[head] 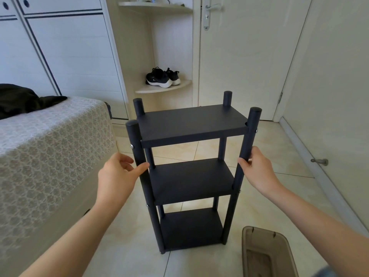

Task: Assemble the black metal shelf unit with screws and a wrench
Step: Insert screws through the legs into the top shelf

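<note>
The black metal shelf unit (189, 124) stands upright on the tiled floor in front of me, with three shelves between four round posts. Silver screw heads (131, 145) show on the front posts at shelf height. My left hand (117, 176) is at the front left post: its thumb lies across the post, and its loosely curled fingers stop just left of it. My right hand (257, 170) grips the front right post below the top shelf, thumb in front and fingers round the back. No wrench is in view.
A bed with a lace cover (50, 148) stands close on the left, a black garment (24, 98) on it. A brown translucent plastic bin (267, 252) sits on the floor at lower right. Behind are a closed door (249, 56), a door stopper (319, 161) and shoes (161, 77) on a corner shelf.
</note>
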The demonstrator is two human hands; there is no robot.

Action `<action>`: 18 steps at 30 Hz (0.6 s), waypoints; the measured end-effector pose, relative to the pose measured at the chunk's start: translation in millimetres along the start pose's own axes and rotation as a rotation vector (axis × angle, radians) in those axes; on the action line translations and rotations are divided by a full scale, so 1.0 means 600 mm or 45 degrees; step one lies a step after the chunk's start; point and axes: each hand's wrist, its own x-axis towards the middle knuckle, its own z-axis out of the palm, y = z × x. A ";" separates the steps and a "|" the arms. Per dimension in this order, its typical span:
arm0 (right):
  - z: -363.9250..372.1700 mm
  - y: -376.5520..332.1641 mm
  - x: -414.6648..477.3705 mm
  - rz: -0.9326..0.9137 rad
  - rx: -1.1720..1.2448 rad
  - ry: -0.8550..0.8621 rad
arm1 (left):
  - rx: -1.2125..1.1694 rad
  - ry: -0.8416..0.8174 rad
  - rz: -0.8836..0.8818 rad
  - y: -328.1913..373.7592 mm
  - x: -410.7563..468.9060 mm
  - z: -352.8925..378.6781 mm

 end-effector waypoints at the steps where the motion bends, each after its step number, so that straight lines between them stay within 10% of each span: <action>1: 0.003 -0.001 0.000 0.000 -0.008 0.001 | -0.068 -0.097 -0.052 -0.003 0.008 0.002; 6: 0.011 0.003 0.008 -0.019 -0.055 0.046 | -0.440 -0.476 -0.116 -0.025 0.024 0.022; 18: 0.016 0.003 0.054 0.169 0.222 0.172 | -0.377 -0.655 0.004 -0.033 0.023 0.030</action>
